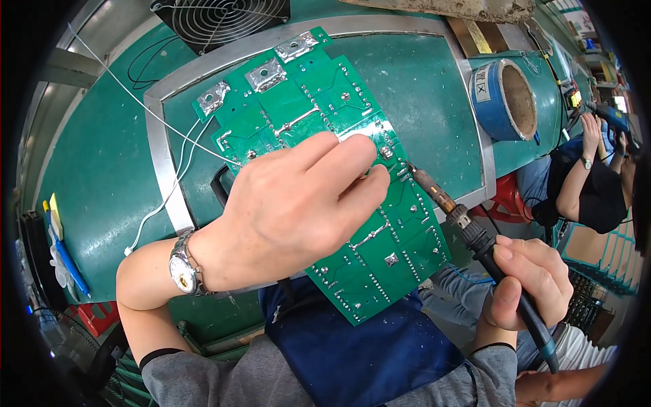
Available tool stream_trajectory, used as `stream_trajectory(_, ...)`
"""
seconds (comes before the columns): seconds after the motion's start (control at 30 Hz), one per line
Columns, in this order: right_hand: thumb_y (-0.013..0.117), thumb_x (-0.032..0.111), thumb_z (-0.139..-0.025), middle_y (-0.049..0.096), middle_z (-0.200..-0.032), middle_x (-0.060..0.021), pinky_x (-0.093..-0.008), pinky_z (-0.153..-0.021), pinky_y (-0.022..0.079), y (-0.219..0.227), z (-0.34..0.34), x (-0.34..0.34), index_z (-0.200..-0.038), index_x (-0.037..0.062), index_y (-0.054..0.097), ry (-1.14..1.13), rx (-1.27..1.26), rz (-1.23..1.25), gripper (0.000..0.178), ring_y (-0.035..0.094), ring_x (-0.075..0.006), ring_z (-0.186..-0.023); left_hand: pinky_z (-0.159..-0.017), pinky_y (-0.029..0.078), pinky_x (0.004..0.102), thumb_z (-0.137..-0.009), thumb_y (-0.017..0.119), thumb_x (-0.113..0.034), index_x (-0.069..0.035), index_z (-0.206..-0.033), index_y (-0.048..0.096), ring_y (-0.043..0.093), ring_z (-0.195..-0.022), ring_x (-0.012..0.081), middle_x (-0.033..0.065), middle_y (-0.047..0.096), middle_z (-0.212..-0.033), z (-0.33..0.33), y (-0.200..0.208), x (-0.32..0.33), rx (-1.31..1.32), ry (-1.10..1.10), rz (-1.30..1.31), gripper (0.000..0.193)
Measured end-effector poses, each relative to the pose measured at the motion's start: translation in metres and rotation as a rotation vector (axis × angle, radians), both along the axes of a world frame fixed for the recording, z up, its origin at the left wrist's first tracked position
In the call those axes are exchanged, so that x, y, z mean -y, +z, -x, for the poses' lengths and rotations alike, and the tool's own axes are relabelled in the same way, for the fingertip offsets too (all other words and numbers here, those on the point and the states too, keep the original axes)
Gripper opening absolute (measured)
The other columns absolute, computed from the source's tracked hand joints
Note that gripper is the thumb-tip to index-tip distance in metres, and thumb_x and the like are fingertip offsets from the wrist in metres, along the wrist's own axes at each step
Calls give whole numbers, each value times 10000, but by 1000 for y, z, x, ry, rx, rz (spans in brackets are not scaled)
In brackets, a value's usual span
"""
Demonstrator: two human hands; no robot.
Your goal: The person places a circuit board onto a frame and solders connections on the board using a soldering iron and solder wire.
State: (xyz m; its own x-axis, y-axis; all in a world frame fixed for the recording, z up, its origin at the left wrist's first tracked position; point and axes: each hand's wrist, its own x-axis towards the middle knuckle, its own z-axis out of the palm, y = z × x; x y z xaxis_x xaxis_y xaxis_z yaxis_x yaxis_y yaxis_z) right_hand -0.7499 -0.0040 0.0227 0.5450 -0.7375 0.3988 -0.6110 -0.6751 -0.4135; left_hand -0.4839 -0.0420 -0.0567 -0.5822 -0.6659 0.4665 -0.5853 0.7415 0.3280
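Note:
A large green circuit board (288,105) lies tilted over the metal-edged workbench, its near end reaching over my lap. Rows of solder joints and three silvery pads at its far end face up. My left hand (298,197) is over the middle of the board, fingers curled in a pinch and hiding what lies beneath. A thin solder wire (146,107) runs from the far left into this hand; its end is hidden. In my right hand (536,281) is a soldering iron (468,224) with a black handle. Its tip is at the board's right edge; contact cannot be made out.
A black fan with a wire guard (230,13) stands at the far edge. To the right sits a blue ring-shaped container (488,102). A white cable (180,176) and a blue pen (71,261) lie on the left. At far right, another person's hand (590,136) is near a power tool (614,122).

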Motion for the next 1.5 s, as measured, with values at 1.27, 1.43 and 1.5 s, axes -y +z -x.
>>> stream_trajectory(1.27,705,31,-757,666,-895,-198,-284,-525,552,4,7,-9,-988,-67,669,144,-50,-103,252,664,-233,-607,-481,430,275,-671,737,36,-51,-953,706,548,-597,151,41,529,-783,19,-4,-14,-117,57,-116,297)
stream_trajectory(1.43,691,62,-774,671,-885,-192,-265,-518,535,6,16,-13,-962,-61,675,118,-12,-84,226,655,-225,-583,-470,423,271,-652,744,38,-48,-960,710,538,-589,148,50,531,-787,19,0,-19,-137,74,-99,322)
stream_trajectory(1.5,685,81,-782,675,-878,-187,-255,-509,525,8,21,-20,-955,-55,678,97,4,-94,219,652,-222,-575,-454,410,265,-630,752,45,-48,-955,713,527,-573,143,51,529,-785,20,3,-22,-152,29,-92,341)
